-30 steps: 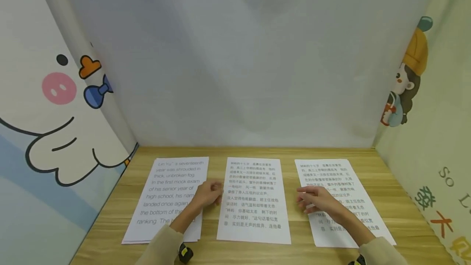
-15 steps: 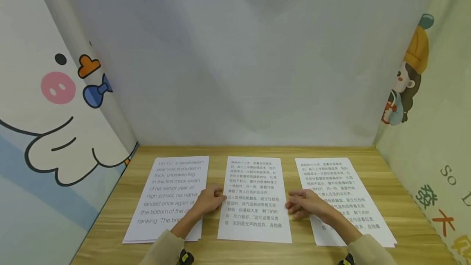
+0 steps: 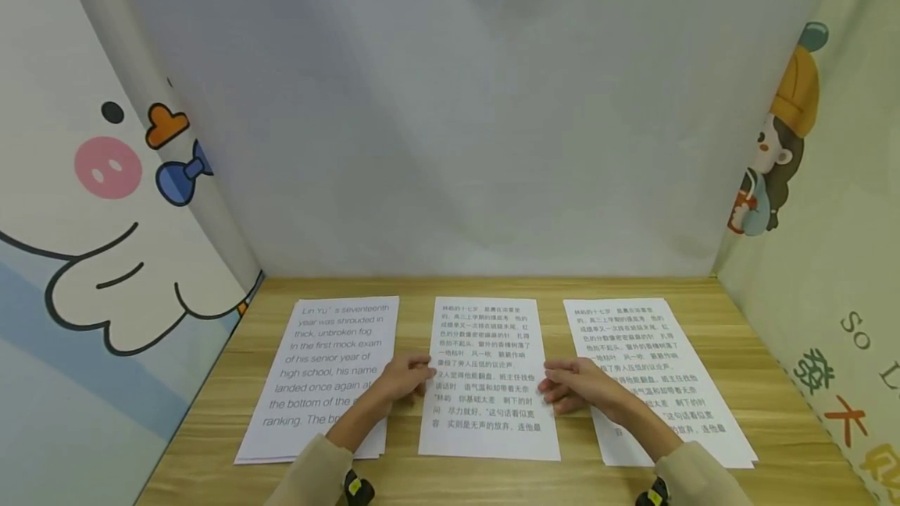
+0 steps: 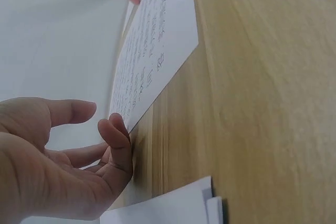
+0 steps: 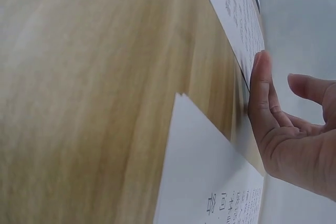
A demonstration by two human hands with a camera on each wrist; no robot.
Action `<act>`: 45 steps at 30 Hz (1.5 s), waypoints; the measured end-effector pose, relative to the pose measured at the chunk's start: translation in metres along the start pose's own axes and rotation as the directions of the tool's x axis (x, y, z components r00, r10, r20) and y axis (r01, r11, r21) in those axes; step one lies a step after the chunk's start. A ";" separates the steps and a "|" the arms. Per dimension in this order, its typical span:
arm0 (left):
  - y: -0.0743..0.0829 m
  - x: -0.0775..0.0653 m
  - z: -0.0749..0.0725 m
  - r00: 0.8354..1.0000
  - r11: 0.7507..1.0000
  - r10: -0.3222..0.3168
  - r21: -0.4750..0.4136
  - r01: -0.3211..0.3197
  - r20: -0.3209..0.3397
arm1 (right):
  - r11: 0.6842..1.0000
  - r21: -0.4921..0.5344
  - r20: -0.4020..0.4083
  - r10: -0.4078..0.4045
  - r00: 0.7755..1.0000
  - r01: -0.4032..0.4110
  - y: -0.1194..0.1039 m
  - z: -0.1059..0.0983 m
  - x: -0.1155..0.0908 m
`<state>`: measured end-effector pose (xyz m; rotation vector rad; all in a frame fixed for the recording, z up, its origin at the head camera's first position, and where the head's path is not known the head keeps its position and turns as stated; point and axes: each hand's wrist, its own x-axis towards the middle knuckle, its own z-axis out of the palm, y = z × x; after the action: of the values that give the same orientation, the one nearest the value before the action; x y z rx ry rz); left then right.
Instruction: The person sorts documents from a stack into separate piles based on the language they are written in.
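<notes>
Counter [image 3: 766, 404]: wooden, three printed sheets.
Left grip [image 3: 404, 379]: fingers relaxed, touching middle sheet [image 3: 488, 377] edge.
Right grip [image 3: 578, 385]: fingers loose, touching opposite edge.

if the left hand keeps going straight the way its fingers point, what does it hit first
The left hand points right, fingertips at the left edge of the middle sheet. It would likely meet that sheet's edge first; the right hand lies beyond, at the opposite edge.

Matt paper sheet [image 3: 488, 381]; grained wooden table [image 3: 759, 389]
</notes>
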<state>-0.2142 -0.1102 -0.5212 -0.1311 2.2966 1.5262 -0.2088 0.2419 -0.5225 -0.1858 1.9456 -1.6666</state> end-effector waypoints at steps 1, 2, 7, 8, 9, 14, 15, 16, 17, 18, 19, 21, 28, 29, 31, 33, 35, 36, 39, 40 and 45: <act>0.000 0.000 -0.001 1.000 1.000 -0.005 -0.015 0.005 0.005 | 1.000 0.004 0.002 -0.001 1.000 0.001 0.001 0.000 0.000; 0.000 0.000 -0.001 1.000 1.000 -0.008 -0.029 0.008 0.009 | 1.000 0.008 0.003 -0.002 1.000 0.002 0.001 -0.001 0.000; -0.002 0.004 -0.003 1.000 0.996 -0.006 -0.087 0.007 0.014 | 1.000 0.026 -0.015 0.013 1.000 -0.012 0.001 0.000 -0.001; -0.002 0.005 -0.003 1.000 0.995 -0.007 -0.095 0.008 0.011 | 0.999 0.029 -0.019 0.017 1.000 -0.016 0.001 0.000 -0.001; -0.002 0.006 -0.003 1.000 0.995 -0.008 -0.103 0.009 0.010 | 0.999 0.031 -0.021 0.018 1.000 -0.018 0.001 0.000 -0.001; 0.001 0.003 -0.003 1.000 0.993 -0.012 -0.117 0.012 0.001 | 0.999 0.035 -0.016 0.012 1.000 -0.011 -0.002 0.002 -0.003; 0.002 0.002 -0.002 1.000 0.994 -0.009 -0.111 0.009 -0.004 | 0.999 0.033 -0.015 0.011 1.000 -0.010 -0.002 0.002 -0.003; 0.003 0.000 -0.002 1.000 0.995 -0.006 -0.103 0.005 -0.009 | 0.999 0.031 -0.015 0.011 1.000 -0.011 -0.003 0.002 -0.003; 0.004 -0.001 -0.003 1.000 0.996 0.000 -0.093 -0.001 -0.015 | 1.000 0.029 -0.015 0.013 1.000 -0.012 -0.003 0.002 -0.004; 0.005 -0.003 -0.003 1.000 0.997 0.004 -0.083 -0.006 -0.018 | 1.000 0.025 -0.016 0.015 1.000 -0.014 -0.004 0.002 -0.005; 0.006 -0.005 -0.004 1.000 0.998 0.008 -0.069 -0.009 -0.019 | 1.000 0.021 -0.016 0.017 1.000 -0.017 -0.004 0.001 -0.006; 0.007 -0.008 -0.007 1.000 0.998 0.006 -0.064 -0.006 -0.009 | 1.000 0.010 -0.023 0.021 1.000 -0.021 -0.005 -0.001 -0.009; 0.006 -0.011 -0.015 0.998 0.982 -0.023 -0.188 0.033 0.059 | 1.000 -0.001 -0.024 0.009 1.000 -0.009 -0.004 -0.005 -0.012; 0.006 -0.011 -0.016 0.997 0.977 -0.028 -0.208 0.041 0.065 | 1.000 0.001 -0.024 0.014 1.000 -0.014 -0.003 -0.005 -0.011; 0.005 -0.009 -0.015 0.996 0.968 -0.038 -0.246 0.056 0.075 | 1.000 0.005 -0.026 0.025 0.999 -0.025 -0.003 -0.004 -0.010; 0.005 -0.008 -0.015 0.995 0.960 -0.051 -0.272 0.071 0.081 | 0.999 0.005 -0.029 0.034 0.999 -0.034 -0.002 -0.002 -0.009; 0.004 -0.007 -0.014 0.995 0.954 -0.060 -0.287 0.081 0.081 | 0.999 0.002 -0.031 0.038 0.999 -0.038 -0.002 -0.002 -0.009; 0.004 -0.007 -0.014 0.995 0.952 -0.061 -0.293 0.083 0.081 | 0.999 0.004 -0.033 0.039 0.999 -0.039 -0.002 -0.001 -0.009; 0.004 -0.008 -0.014 0.995 0.946 -0.060 -0.313 0.083 0.081 | 0.999 0.010 -0.037 0.041 0.998 -0.041 -0.002 -0.001 -0.009; 0.004 -0.008 -0.014 0.995 0.944 -0.060 -0.318 0.083 0.081 | 0.999 0.011 -0.038 0.041 0.998 -0.041 -0.002 -0.001 -0.009; 0.004 -0.008 -0.014 0.995 0.936 -0.062 -0.341 0.085 0.077 | 0.999 0.015 -0.043 0.045 0.998 -0.045 -0.001 -0.001 -0.009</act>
<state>-0.2116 -0.1221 -0.5104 -0.2534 1.9328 1.8513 -0.2022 0.2469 -0.5181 -0.1005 1.9548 -1.6678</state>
